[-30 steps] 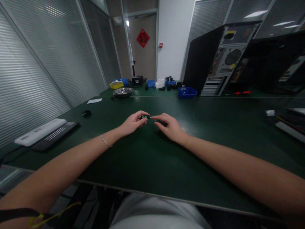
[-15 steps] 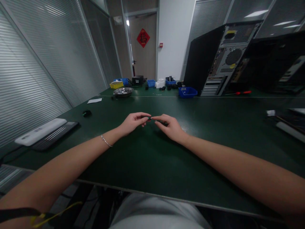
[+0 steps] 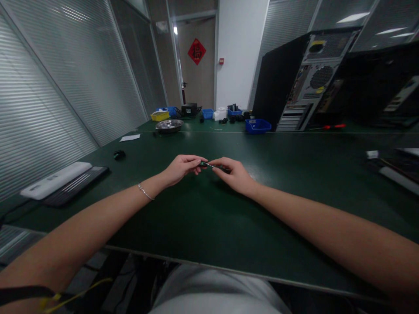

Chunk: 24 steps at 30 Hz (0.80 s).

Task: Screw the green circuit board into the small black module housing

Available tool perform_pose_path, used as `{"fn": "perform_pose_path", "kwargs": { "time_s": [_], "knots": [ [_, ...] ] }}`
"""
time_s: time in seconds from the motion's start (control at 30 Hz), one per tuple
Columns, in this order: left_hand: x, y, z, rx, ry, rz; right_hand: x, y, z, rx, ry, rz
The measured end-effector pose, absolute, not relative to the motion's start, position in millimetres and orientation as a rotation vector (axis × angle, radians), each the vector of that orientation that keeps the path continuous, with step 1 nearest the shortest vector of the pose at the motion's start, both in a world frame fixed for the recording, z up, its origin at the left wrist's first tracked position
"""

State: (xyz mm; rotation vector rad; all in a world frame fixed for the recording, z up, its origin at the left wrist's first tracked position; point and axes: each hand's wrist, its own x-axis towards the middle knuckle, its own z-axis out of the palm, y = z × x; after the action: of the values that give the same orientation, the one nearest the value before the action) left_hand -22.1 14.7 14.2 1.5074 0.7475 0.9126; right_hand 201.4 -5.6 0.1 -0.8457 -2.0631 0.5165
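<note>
Over the green table [image 3: 183,213], my hands meet near the middle. My left hand [image 3: 182,168] is closed, pinching a small dark part with green on it [image 3: 203,164] between thumb and fingertips. My right hand [image 3: 234,173], also closed, grips a thin tool with a slim metal shaft [image 3: 210,165]. The shaft points left and its tip meets or nearly meets the small part. Fingers cover most of the tool, so its exact kind cannot be made out.
At the left are a black mouse [image 3: 119,155] and a keyboard [image 3: 78,185]. A metal dish [image 3: 169,126] and a blue bin [image 3: 258,126] stand farther back. On the right are a computer tower [image 3: 278,83] and a red-handled tool [image 3: 334,126].
My fingers have shifted slightly, and more of the metal shaft and the small part shows between my hands. My arms stay almost where they were.
</note>
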Motion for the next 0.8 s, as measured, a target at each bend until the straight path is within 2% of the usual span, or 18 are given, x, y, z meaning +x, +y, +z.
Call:
{"fn": "perform_pose_path", "kwargs": {
  "time_s": [0.8],
  "knots": [
    [-21.2,14.6,15.2,1.540,0.790,0.903,200.9,-4.2,-0.7,-0.798,-2.024,0.631]
  ]
}}
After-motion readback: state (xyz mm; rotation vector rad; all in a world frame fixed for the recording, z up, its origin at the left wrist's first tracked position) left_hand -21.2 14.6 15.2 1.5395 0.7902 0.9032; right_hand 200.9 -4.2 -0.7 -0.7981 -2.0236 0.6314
